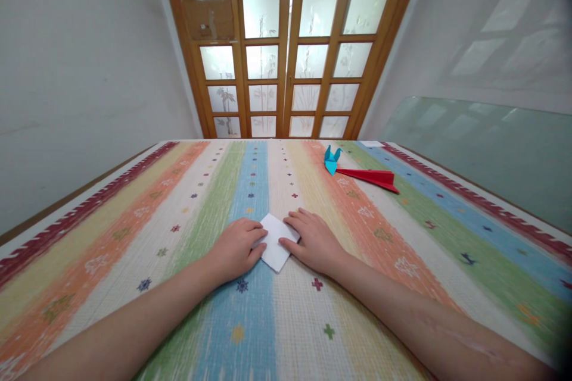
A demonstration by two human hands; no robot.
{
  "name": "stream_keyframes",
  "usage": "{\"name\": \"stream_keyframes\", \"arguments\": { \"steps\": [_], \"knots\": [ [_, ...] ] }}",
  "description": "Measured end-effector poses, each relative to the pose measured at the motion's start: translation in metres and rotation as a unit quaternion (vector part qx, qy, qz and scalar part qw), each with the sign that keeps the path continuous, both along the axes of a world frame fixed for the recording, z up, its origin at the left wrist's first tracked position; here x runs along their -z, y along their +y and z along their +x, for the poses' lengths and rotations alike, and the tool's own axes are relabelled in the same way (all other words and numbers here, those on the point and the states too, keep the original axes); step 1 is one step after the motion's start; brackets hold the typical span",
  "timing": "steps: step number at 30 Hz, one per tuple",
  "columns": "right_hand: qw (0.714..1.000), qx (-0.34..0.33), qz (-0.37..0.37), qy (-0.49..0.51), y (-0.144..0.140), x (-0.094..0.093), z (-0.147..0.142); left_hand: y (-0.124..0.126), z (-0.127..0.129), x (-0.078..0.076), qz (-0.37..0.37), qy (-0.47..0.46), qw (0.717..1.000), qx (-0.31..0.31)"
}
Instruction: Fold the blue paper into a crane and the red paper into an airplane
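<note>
Two hands press flat on one white folded paper (276,242) lying near the middle of the striped tablecloth (134,232), toward the near edge. The left hand (236,248) and right hand (313,242) pin its sides with fingers spread, gripping nothing. It looks like a crease being flattened; the next fold would need a corner lifted. Toward the far right corner lie one blue paper figure (331,160) and one red paper plane (373,178), touching.
</note>
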State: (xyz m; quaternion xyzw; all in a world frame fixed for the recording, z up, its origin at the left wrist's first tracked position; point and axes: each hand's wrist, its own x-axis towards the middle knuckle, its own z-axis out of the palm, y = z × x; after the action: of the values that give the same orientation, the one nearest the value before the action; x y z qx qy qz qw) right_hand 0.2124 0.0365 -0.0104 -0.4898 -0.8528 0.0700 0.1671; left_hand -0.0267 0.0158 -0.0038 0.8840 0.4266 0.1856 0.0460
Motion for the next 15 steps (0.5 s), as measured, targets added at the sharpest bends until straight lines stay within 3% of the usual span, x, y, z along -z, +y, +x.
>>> {"name": "stream_keyframes", "arguments": {
  "steps": [15],
  "knots": [
    [0.999,-0.006,0.015,0.028,0.001,-0.005,0.000,-0.006,0.000,-0.012,-0.022,-0.009,0.996,0.091]
  ]
}}
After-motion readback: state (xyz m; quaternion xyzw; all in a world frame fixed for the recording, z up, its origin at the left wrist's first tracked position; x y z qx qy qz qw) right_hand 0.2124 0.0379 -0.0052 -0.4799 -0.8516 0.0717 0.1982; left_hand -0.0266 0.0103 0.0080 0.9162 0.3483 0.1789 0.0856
